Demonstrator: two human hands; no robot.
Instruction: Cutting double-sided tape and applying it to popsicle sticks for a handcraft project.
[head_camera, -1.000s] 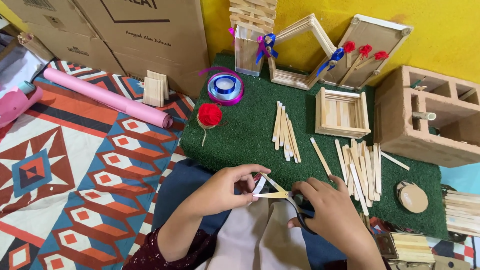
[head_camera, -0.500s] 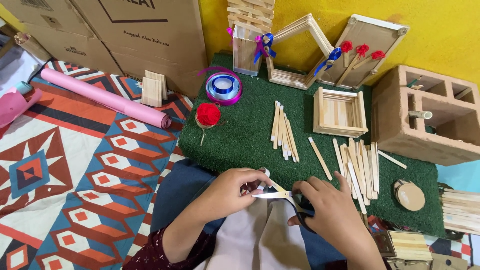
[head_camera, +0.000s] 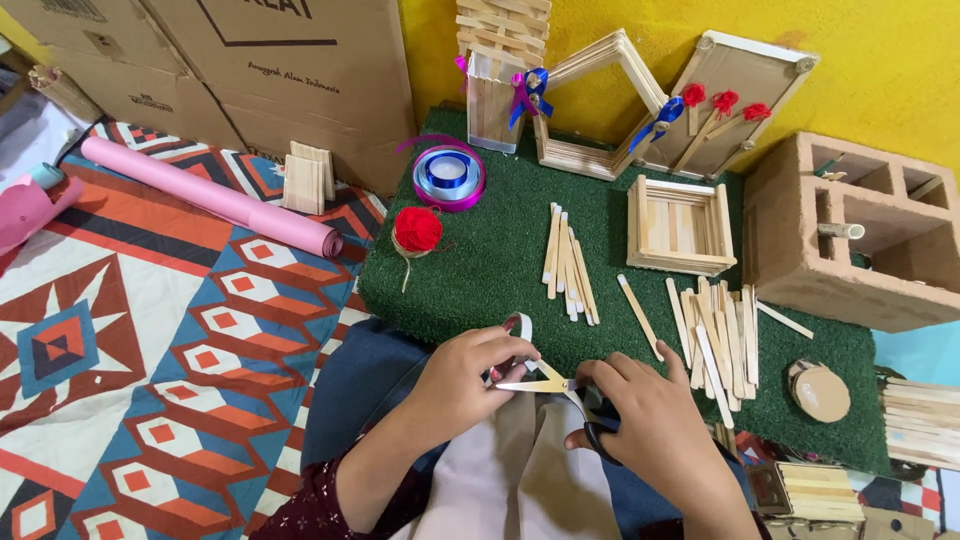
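My left hand (head_camera: 462, 382) pinches a small white strip (head_camera: 519, 326) that curls up above its fingers. My right hand (head_camera: 650, 430) grips black-handled scissors (head_camera: 545, 384), whose open silver blades point left and meet the left fingertips. Both hands hover over my lap, just in front of the green turf mat (head_camera: 490, 260). Loose wooden sticks (head_camera: 568, 260) lie on the mat beyond the hands, with a second pile (head_camera: 716, 335) to the right.
On the mat: red yarn ball (head_camera: 417, 229), ribbon spools (head_camera: 449, 176), square stick box (head_camera: 680, 225), stick frames (head_camera: 600, 100) against the yellow wall. A concrete block (head_camera: 850, 240) sits right, a pink roll (head_camera: 210, 195) and cardboard boxes (head_camera: 250, 60) left, on a patterned rug (head_camera: 120, 360).
Hands stay together over the lap; the scissor blades have closed in on the white strip, and the left fingers have shifted slightly on it.
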